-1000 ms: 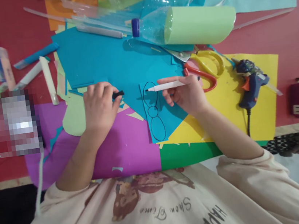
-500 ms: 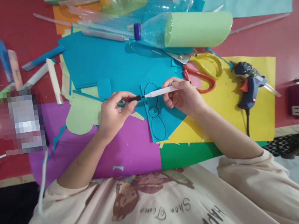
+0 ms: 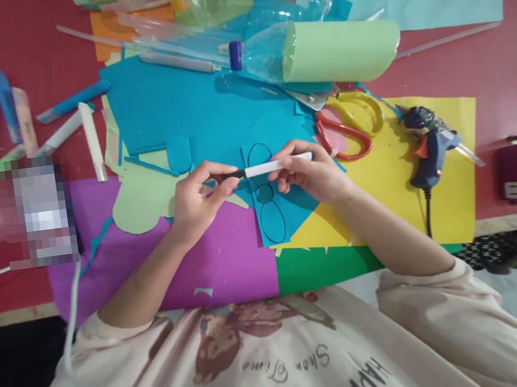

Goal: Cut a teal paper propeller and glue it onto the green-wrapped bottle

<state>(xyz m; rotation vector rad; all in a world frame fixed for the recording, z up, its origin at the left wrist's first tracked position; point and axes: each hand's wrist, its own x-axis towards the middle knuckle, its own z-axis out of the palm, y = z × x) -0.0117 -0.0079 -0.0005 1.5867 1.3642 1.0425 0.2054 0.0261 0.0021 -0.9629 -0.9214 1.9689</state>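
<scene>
A flat, round-edged light-green paper shape [image 3: 138,204] lies at nine o'clock of the left hand [image 3: 201,194], which pinches a short black plastic cap [image 3: 236,175]. The cap meets the white-barrelled marker [image 3: 259,169], over the twelve o'clock end of a black-outlined blue paper strip [image 3: 273,224]. The right hand [image 3: 315,172] grips the marker; red-and-yellow-handled metal scissors [image 3: 340,108] lie at two o'clock of it, a dark-blue glue gun [image 3: 431,158] at three.

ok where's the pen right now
Near the middle of the head view, the pen is between both hands, over the outlined blue strip: right hand on its white barrel, left hand on its black cap.
</scene>
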